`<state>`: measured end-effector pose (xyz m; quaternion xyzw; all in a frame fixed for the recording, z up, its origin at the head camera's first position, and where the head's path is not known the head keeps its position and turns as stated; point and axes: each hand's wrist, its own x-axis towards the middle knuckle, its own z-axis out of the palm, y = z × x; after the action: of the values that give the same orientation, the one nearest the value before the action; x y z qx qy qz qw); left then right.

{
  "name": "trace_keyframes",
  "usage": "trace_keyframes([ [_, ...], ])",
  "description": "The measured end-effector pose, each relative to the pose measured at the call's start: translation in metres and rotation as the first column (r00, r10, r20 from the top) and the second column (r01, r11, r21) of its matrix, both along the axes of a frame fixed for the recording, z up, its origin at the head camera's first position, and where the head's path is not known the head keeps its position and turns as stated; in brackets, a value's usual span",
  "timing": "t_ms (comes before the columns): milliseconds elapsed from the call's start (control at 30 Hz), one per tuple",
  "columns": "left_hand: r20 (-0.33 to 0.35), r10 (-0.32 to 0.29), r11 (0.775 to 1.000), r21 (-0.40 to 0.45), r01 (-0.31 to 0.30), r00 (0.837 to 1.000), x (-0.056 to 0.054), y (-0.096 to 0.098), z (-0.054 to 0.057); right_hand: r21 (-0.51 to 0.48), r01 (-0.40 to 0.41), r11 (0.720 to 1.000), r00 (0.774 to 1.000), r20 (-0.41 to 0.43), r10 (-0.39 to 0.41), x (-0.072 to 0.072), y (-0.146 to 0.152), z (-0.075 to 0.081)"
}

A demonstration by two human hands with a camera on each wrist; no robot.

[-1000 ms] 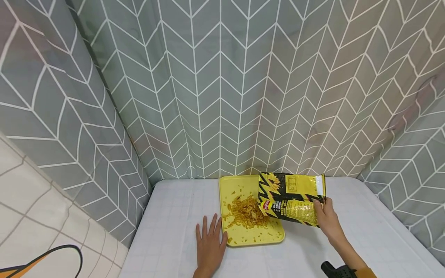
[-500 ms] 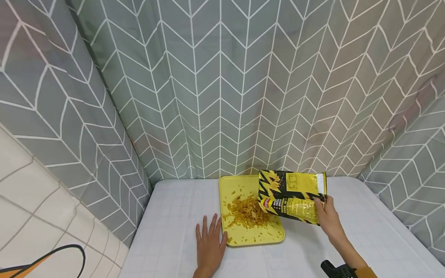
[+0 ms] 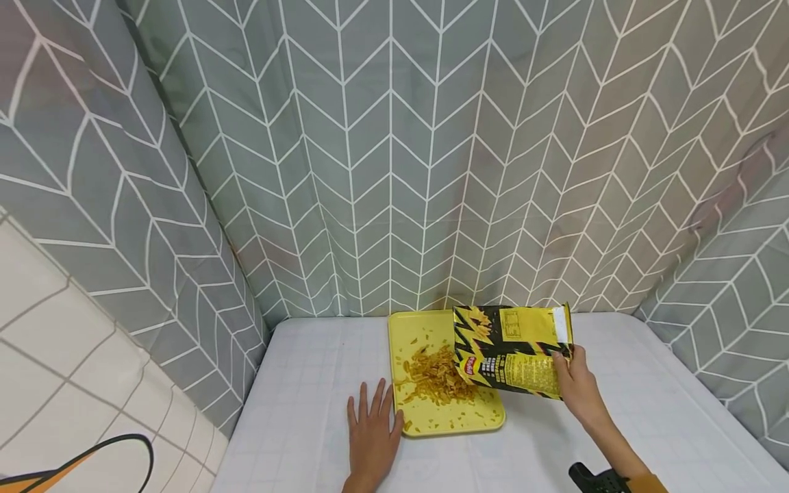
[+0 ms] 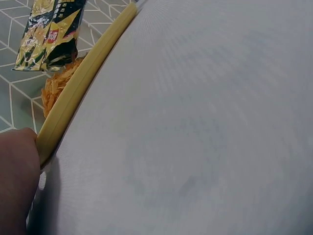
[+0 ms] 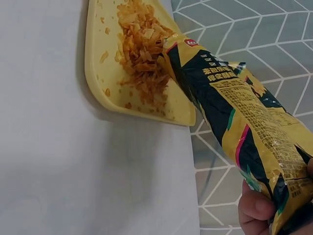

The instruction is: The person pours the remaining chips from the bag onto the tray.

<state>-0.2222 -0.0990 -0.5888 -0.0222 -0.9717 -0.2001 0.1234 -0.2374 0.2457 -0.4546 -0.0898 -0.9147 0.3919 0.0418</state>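
My right hand (image 3: 579, 387) grips the far end of a yellow and black chip bag (image 3: 514, 349), thumb on its front. The bag slants down to the left, its mouth right over a heap of broken chips (image 3: 439, 373). They lie on a yellow rectangular tray (image 3: 446, 426), with loose crumbs scattered round the heap. At the tray's left edge my left hand (image 3: 373, 438) rests with fingers spread, thumb against the rim. In the right wrist view the bag's end (image 5: 176, 49) overlaps the chip heap (image 5: 144, 49). The inside of the bag is hidden.
A white cloth (image 3: 308, 390) covers the table. Grey curtains (image 3: 388, 171) with white zigzag lines hang behind and at both sides. White tiles (image 3: 74, 363) and an orange thing with a black loop (image 3: 68, 459) show at the lower left.
The bag rises slightly, then comes down and shifts a little left with my right hand. My left hand and the tray stay put.
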Motion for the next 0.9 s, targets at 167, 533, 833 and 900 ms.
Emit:
trace_keyframes([
  [167,-0.012,-0.002,1.000,-0.005,0.002,1.000,-0.0001,0.0003,0.0004,-0.132,0.025,0.991,0.999,0.038,-0.020,0.0004,0.0015,0.0010],
  [533,-0.007,-0.006,1.000,0.000,0.006,1.000,-0.0012,0.0002,-0.0024,-0.127,0.029,0.991,0.999,0.030,-0.026,0.0004,0.0018,0.0002],
  [833,-0.009,0.004,1.000,-0.011,-0.004,1.000,-0.0029,0.0010,-0.0044,-0.033,0.025,0.999,1.000,0.005,-0.025,0.0030,0.0020,-0.0009],
  [900,-0.010,0.003,1.000,-0.009,-0.003,1.000,-0.0027,0.0010,-0.0040,-0.034,0.024,0.999,1.000,-0.001,-0.024,0.0035,0.0018,-0.0004],
])
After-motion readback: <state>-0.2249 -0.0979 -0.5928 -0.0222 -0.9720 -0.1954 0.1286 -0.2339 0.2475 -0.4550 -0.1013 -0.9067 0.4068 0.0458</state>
